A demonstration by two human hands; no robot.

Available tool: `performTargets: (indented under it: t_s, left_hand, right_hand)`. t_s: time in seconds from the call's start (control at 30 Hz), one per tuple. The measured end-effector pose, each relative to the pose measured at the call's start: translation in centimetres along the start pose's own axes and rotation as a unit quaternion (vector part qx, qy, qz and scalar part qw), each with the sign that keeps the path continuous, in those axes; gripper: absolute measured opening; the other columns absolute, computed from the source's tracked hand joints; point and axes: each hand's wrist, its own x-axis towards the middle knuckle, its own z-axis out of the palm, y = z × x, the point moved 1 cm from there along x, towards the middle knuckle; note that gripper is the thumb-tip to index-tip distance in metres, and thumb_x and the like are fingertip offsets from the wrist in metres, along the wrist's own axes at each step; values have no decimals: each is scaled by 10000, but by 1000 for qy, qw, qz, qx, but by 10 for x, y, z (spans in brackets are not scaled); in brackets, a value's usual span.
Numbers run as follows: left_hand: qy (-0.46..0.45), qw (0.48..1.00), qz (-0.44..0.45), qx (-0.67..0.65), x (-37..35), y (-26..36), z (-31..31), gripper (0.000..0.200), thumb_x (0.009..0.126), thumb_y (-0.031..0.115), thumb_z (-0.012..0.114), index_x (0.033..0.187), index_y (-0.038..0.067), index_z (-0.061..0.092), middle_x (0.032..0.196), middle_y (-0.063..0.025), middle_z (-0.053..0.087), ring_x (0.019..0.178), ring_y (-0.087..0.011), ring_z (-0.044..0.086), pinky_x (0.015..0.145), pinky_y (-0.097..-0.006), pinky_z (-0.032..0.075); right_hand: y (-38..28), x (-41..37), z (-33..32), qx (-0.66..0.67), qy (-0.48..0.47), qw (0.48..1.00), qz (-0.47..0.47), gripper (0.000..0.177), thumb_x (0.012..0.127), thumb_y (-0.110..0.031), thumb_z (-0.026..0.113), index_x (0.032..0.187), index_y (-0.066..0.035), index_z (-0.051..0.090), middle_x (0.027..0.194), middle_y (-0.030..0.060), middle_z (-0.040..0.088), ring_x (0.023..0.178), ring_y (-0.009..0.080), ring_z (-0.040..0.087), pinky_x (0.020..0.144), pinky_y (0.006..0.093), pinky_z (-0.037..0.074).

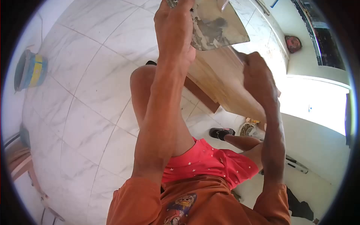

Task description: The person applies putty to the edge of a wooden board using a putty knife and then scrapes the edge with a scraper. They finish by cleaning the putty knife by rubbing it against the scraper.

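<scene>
At the top centre my left hand point(174, 18) is closed, its fingers wrapped round something at the frame's upper edge. Beside it is a broad, flat metal blade point(217, 26) smeared with grey and white paste. Lower and to the right, my right hand point(258, 77) is closed round the dark end of a thin tool point(239, 55), mostly hidden by the fingers. Between my hands and below the blade stands a pale wooden board point(221, 80), close to my right hand.
A blue bucket point(32, 70) with a yellow label lies at the left on white tiles point(93, 86). A reddish round object point(293, 44) is at the upper right. Near my shoe point(221, 133) is a white container point(247, 130); a level point(297, 165) lies at the right.
</scene>
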Motion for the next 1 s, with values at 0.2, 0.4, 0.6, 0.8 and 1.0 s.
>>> performTargets:
  t_s: [0.2, 0.4, 0.6, 0.8, 1.0]
  left_hand:
    - [9, 997, -56, 52, -6, 6, 7, 297, 981, 144, 590, 1212, -38, 630, 1006, -106, 703, 817, -192, 701, 674, -314, 606]
    - [-49, 991, -79, 93, -6, -2, 8, 294, 982, 161, 597, 1207, -26, 634, 993, -101, 706, 800, -181, 704, 664, -322, 621]
    - [-93, 988, -57, 109, -6, -12, 1, 298, 979, 176, 621, 1205, -17, 643, 995, -84, 713, 806, -163, 694, 690, -305, 589]
    - [-93, 980, -48, 172, -10, -8, 11, 275, 988, 159, 610, 1201, -9, 649, 1027, -80, 702, 868, -149, 671, 745, -284, 557]
    - [-28, 981, 40, 190, -6, -6, 5, 274, 1005, 118, 565, 1230, -25, 628, 1050, -93, 695, 885, -173, 676, 764, -297, 562]
  right_hand:
    - [37, -7, -64, 123, 157, 973, -115, 258, 990, -9, 542, 1202, -52, 682, 1093, 156, 658, 983, 291, 661, 851, 382, 523]
    - [22, 6, -103, 2, 205, 928, -312, 473, 794, 128, 640, 1210, -89, 702, 1149, 106, 674, 1065, 301, 639, 899, 412, 528]
    - [16, 13, -89, -106, 192, 913, -344, 478, 769, 106, 645, 1186, -118, 709, 1161, 57, 665, 1115, 279, 614, 965, 409, 510]
    - [17, 17, -77, -137, 169, 906, -362, 438, 788, 52, 664, 1192, -114, 703, 1175, 49, 659, 1152, 270, 602, 988, 414, 487]
    - [32, 25, -95, -138, 38, 916, -376, 374, 855, 54, 658, 1205, -76, 684, 1139, 78, 661, 1102, 272, 612, 931, 392, 503]
